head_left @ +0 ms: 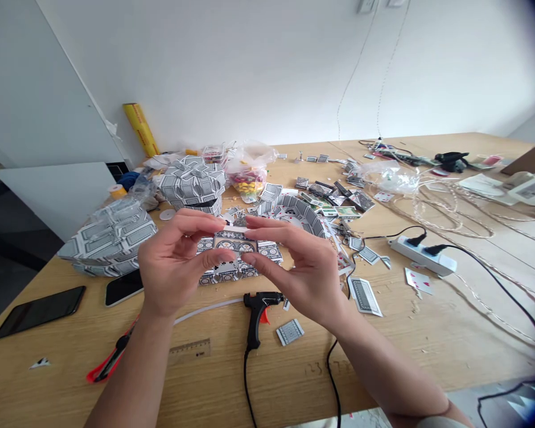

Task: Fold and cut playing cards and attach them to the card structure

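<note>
A folded playing card [235, 242] with a patterned back is pinched between my left hand [172, 261] and my right hand [296, 264]. The thumbs press its lower edge and the fingertips its upper edge, where a pale flap shows. Behind it, partly hidden, lies a structure of patterned cards [270, 252] on the table. Beneath my hands rests a black glue gun [255, 321] with a red trigger and a white glue stick in its rear. A loose card [289, 331] lies beside the gun.
Woven card boxes [109, 238] stand at the left, near two phones [40, 312]. A red cutter [111, 359] and a ruler [191, 349] lie in front. A power strip [421, 255] with plugs and cables is at the right. Card stacks [334, 196] lie behind.
</note>
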{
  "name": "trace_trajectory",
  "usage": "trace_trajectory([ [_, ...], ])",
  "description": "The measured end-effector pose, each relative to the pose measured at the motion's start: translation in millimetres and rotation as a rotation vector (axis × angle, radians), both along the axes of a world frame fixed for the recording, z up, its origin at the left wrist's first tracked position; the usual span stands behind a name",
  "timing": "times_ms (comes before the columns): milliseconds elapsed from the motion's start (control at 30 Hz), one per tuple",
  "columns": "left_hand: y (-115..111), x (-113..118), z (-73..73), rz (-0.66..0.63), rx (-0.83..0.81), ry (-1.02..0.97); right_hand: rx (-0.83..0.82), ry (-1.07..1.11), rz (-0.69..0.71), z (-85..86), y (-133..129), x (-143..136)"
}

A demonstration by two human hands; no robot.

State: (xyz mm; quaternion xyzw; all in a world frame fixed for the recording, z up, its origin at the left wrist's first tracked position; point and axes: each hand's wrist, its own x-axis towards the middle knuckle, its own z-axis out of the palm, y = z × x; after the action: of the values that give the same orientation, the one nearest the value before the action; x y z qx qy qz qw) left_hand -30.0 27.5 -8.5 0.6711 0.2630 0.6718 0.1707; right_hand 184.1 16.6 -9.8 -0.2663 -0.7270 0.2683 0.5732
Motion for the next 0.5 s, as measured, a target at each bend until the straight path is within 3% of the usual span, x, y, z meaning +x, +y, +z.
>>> trace_trajectory([
  [233, -2, 3, -1.4, -0.035, -0.077, 0.022, 0.082, 0.058, -0.09, -4.5, 3, -2],
  [333, -5, 3, -6.3, 0.074, -0.067, 0.045, 0.125, 0.083, -0.079, -6.3, 4, -3],
  [500, -8, 4, -10.5, 0.242, 0.084, 0.1, 0.164, 0.1, -0.047, -9.7, 4, -2],
])
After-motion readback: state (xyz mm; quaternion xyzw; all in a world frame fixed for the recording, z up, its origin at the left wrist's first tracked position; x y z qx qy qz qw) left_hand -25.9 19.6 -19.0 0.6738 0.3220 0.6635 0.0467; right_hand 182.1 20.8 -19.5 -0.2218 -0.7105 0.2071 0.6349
